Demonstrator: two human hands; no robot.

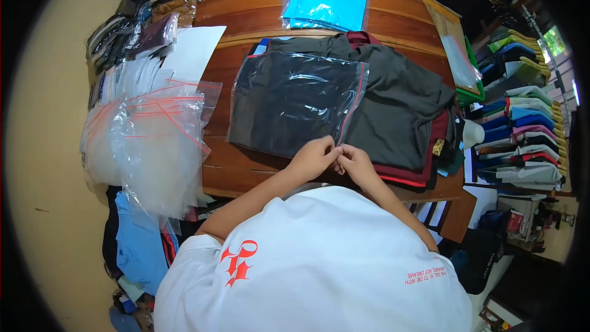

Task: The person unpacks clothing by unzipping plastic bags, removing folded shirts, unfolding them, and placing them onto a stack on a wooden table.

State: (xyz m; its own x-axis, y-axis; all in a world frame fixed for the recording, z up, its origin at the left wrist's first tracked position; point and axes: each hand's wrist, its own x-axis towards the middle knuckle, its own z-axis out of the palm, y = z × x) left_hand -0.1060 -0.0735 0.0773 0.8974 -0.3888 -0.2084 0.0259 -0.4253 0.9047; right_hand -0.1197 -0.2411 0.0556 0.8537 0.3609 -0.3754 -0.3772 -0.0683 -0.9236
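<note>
A clear plastic bag (pixel 289 101) with a dark folded garment inside lies flat on a pile of clothes. Its open-flap side, marked by a red strip, faces right. At the near right corner of the bag, my left hand (pixel 314 157) pinches the edge by the strip's lower end. Close against it, my right hand (pixel 357 163) is closed at the same corner, fingertips together. What exactly lies between the fingertips is partly hidden. Beneath and to the right spreads a dark grey-green shirt (pixel 399 104), stacked over a maroon garment (pixel 438 129).
Empty clear bags with red strips (pixel 163 147) are heaped at the left. Packed blue garments (pixel 329 3) lie at the far side of the wooden table (pixel 239 0). Bagged dark clothes (pixel 114 37) are piled far left. Hanging shirts (pixel 522 129) line the right, beyond a green tray (pixel 473 89).
</note>
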